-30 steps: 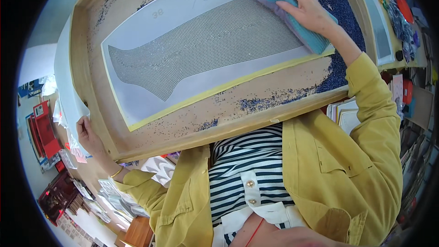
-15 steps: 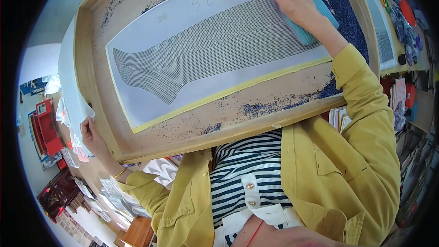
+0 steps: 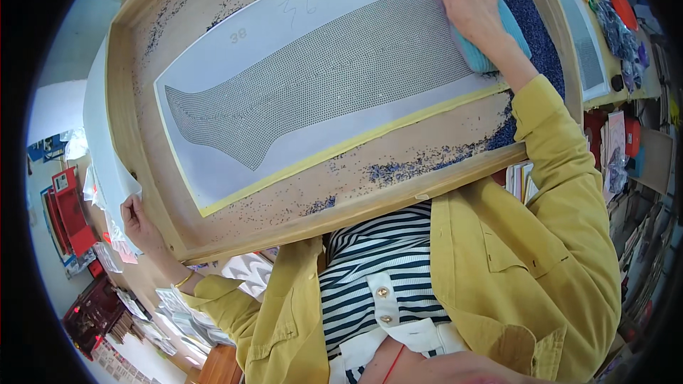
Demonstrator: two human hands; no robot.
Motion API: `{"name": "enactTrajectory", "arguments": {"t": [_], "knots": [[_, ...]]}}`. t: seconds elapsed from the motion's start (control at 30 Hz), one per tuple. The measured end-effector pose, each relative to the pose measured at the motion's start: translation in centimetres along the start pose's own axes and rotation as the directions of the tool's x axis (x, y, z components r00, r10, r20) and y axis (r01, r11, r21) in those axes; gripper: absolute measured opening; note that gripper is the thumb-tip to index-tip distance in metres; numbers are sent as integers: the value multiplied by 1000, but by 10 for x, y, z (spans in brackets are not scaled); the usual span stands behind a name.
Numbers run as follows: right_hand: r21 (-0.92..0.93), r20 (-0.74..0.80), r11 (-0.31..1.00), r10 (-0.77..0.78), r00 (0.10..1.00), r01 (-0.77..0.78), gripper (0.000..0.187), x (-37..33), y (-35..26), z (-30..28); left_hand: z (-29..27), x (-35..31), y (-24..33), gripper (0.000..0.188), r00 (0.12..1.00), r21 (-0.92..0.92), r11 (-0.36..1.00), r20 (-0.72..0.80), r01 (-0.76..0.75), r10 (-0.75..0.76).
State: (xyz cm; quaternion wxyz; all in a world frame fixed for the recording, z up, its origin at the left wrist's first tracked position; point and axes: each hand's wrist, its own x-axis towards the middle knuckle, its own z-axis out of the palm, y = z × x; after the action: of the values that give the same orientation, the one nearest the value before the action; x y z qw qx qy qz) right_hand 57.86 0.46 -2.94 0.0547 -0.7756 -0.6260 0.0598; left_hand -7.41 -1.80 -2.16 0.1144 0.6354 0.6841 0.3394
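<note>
A shallow wooden tray spans the view before me. In it lies a white sheet with yellow edging and a broad curved shape of many small dark holes. At the sheet's far right end, my right hand presses on a folded teal ribbed cloth, fingers spread over it. Dark blue granules are heaped beyond the cloth, and more lie scattered around the sheet. My left hand, fingers curled, is closed at the tray's left rim; its fingertips are partly hidden.
A curved white sheet stands along the tray's left side. Another dotted sheet lies to the right, near bagged items. Red boxes and stacked papers sit at the left; books and folders stand under the tray's right side.
My right hand and the teal cloth have moved right across the sheet, baring more of the holes. My left hand stays at the tray's left rim. The view has shifted slightly.
</note>
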Motion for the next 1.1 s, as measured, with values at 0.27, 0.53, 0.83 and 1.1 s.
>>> {"name": "enactTrajectory", "arguments": {"t": [0.27, 0.53, 0.83, 1.1], "knots": [[-23, -172, 997, 67, 983, -72, 53, -23, 95, 20, 0, -1, 5, 20, 1000, 62, 998, -18, -13, 14], [105, -292, 988, -78, 953, 112, 53, -84, 26, 31, 0, -1, 6, 22, 999, 69, 998, -47, 12, -9], [-378, -320, 925, -182, 930, 52, 69, -87, 49, 46, -4, 2, -6, 23, 999, 96, 995, -32, -13, 16], [-38, -300, 956, -289, 909, 291, 52, -80, 104, 25, -4, 1, 4, 23, 999, 111, 993, -34, 31, -27]]}}
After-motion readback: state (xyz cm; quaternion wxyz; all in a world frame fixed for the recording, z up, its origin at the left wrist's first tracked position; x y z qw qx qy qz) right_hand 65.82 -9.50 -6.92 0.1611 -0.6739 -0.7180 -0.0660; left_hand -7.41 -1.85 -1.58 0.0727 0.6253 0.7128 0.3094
